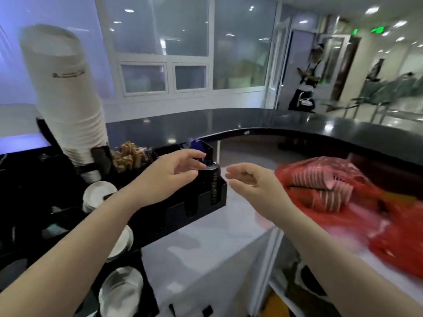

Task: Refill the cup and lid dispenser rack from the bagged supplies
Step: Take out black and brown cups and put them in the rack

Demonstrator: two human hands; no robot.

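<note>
From the head camera, the left hand (175, 173) reaches over the black dispenser rack (201, 202), its fingers (194, 155) loosely spread and grasping nothing, the tips just above a dark stack of lids (211, 179) standing in the rack's end slot. The right hand (249, 179) hovers just beside it, fingers relaxed and holding nothing. A red bag (366, 202) of supplies lies on the white bench (206, 243) to the right. A tall stack of white cups (66, 99) leans at the left.
</note>
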